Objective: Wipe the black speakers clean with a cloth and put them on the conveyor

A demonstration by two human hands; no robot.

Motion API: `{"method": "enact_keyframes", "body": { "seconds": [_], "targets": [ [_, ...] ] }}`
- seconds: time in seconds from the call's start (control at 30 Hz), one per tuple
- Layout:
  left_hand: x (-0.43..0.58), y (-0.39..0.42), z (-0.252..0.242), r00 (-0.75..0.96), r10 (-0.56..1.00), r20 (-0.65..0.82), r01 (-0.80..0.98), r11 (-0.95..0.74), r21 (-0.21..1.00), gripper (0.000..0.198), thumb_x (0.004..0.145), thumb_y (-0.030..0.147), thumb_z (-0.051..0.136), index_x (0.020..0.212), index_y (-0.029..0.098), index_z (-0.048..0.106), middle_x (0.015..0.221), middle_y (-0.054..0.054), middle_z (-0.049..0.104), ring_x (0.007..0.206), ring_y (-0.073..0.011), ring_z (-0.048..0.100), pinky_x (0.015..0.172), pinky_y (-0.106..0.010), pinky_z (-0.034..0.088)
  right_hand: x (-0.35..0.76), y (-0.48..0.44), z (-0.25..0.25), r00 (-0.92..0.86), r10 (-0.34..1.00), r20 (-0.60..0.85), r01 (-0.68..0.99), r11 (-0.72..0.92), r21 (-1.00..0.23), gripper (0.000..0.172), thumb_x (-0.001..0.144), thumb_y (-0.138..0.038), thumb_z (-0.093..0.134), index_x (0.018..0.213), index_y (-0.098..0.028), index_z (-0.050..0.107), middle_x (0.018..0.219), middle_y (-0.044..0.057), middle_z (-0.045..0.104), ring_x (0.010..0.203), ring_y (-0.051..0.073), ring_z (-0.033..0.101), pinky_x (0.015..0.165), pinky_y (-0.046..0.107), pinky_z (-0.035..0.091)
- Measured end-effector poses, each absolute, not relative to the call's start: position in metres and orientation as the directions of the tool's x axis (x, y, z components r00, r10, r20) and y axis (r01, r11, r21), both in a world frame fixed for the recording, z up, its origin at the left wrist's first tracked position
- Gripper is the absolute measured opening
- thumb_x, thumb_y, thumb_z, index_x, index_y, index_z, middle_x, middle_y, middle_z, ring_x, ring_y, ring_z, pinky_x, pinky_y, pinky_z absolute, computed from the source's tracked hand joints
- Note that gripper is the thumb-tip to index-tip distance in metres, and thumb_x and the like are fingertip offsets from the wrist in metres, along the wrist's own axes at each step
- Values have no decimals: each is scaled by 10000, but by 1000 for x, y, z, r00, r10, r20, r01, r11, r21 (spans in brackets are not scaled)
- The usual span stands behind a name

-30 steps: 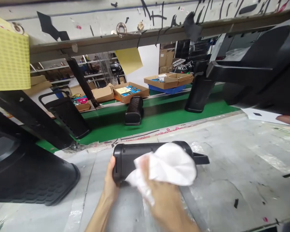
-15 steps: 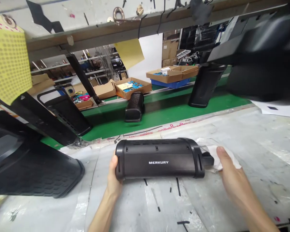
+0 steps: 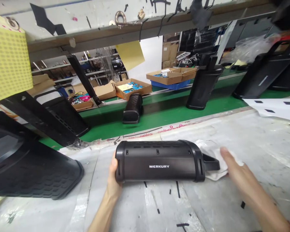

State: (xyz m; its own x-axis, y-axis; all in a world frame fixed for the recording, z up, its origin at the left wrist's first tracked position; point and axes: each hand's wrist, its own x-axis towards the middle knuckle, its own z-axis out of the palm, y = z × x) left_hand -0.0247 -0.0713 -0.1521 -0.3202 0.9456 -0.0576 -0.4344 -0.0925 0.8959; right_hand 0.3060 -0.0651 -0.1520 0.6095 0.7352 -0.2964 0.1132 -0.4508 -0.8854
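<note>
A black speaker housing [image 3: 159, 160] marked MERKURY lies on its side on the plastic-covered workbench [image 3: 244, 145]. My left hand [image 3: 113, 180] grips its left end, thumb on the front edge. A white cloth [image 3: 209, 151] lies bunched at the housing's right end, behind its handle. My right hand [image 3: 234, 169] rests on that cloth with fingers stretched out flat.
A large black ribbed housing [image 3: 31, 170] lies at the left on the bench. Beyond the bench runs a green conveyor belt [image 3: 159, 117] carrying several black housings [image 3: 132, 109]. Cardboard boxes [image 3: 132, 87] of parts stand behind it. A yellow sheet [image 3: 9, 54] hangs upper left.
My right hand swept the white cloth off the housing's front to its right end, baring the MERKURY mark. The big black part held at upper right has left the view.
</note>
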Motion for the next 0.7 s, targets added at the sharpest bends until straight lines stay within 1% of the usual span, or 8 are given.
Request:
{"method": "enact_keyframes", "body": {
  "seconds": [0.03,0.1,0.13,0.2,0.33,0.5,0.6,0.7],
  "targets": [
    [-25,-72,-153,-323,946,-20,-416,-123,901,471,667,623,704,903,216,726,970,-62,744,1159,-325,607,1019,-410,475,299,-64,-152,530,762,-371,-9,-433,-901,419,818,-590,546,879,-190,654,1058,148,705,1098,322,628,997,416,464],
    [-25,-72,-154,-322,946,48,-381,-176,908,496,679,629,688,958,221,731,1019,-70,740,1211,-332,573,1050,-420,451,288,-62,-150,391,802,-451,-233,-388,-892,265,785,-474,626,770,-209,622,835,56,718,793,243,677,727,329,563],
    [-25,-72,-155,-314,947,71,-367,-190,911,508,685,636,679,981,226,731,1038,-73,738,1231,-336,558,1060,-428,442,283,-61,-149,351,809,-472,-315,-373,-873,213,761,-413,657,742,-205,617,735,28,696,668,212,649,602,291,551],
    [-26,-73,-157,-293,951,102,-337,-203,919,532,699,651,656,1022,233,727,1080,-78,729,1263,-343,532,1074,-448,426,279,-61,-145,320,803,-504,-411,-361,-837,141,716,-314,695,715,-190,628,615,-5,645,543,167,583,485,241,505],
    [-27,-76,-158,-261,948,184,-288,-258,922,601,736,653,621,1165,236,683,1202,-84,686,1330,-352,464,1132,-478,351,280,-63,-146,331,779,-532,-472,-351,-808,147,639,-271,744,720,-176,667,615,-21,651,533,131,568,466,178,485],
    [-24,-82,-154,-146,938,314,-287,-344,894,786,757,670,602,1415,259,480,1452,-73,507,1386,-354,388,1172,-471,283,286,-68,-153,350,755,-554,-499,-350,-793,210,549,-249,781,736,-195,700,688,-24,698,600,140,619,496,157,509],
    [-25,-85,-156,-24,909,416,-264,-407,874,946,694,733,636,1482,284,370,1515,-79,427,1408,-371,347,1174,-474,278,289,-67,-153,322,754,-572,-486,-387,-783,181,583,-247,752,755,-213,706,707,-29,707,608,156,632,523,183,533],
    [-28,-90,-160,19,856,517,-132,-510,850,1068,588,784,683,1478,272,386,1515,-118,417,1400,-416,340,1174,-527,248,292,-62,-151,268,728,-630,-461,-478,-748,201,658,-262,717,848,-199,732,752,6,733,673,192,674,576,215,551]
  ]
}}
